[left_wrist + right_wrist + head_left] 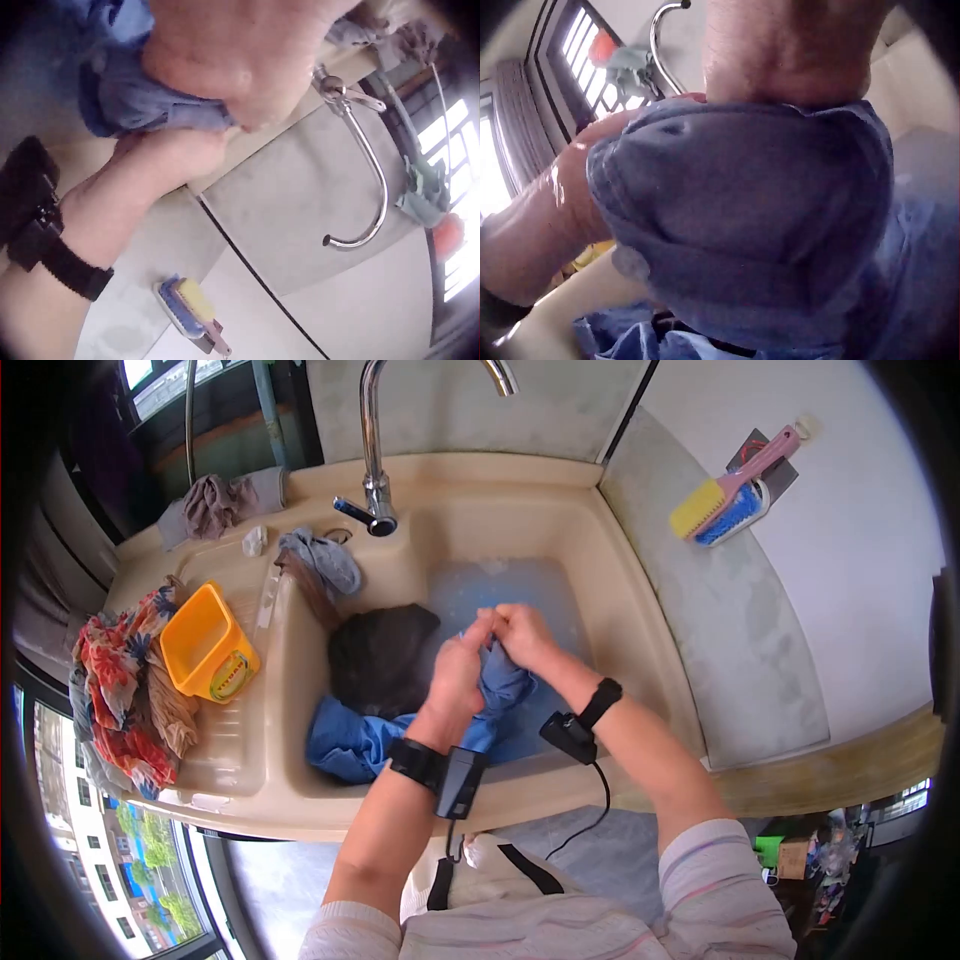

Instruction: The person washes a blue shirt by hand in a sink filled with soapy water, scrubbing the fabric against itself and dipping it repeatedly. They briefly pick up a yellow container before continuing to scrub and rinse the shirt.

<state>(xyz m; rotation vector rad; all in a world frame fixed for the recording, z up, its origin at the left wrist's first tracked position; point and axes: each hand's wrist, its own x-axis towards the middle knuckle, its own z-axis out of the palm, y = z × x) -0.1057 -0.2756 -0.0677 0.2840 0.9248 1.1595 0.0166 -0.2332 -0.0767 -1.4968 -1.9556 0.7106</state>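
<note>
Left hand (458,678) and right hand (528,639) close together, both gripping blue cloth (506,682) over sink (650,630); black cloth (380,655) just beside it.

The left hand (460,668) and the right hand (525,638) met over the sink (645,630), their fingers gripping a blue garment (508,682). More blue cloth (350,740) lay at the near left corner; a dark cloth (382,660) lay along the left edge, beside bluish water (510,585). A faucet (372,445) rose at the far left corner. On the drainboard (222,745), a yellow tub (232,675) stood beside floral fabric (115,670) heaped along the left edge. Two brushes (698,510) hung beyond the sink's right edge.
</note>
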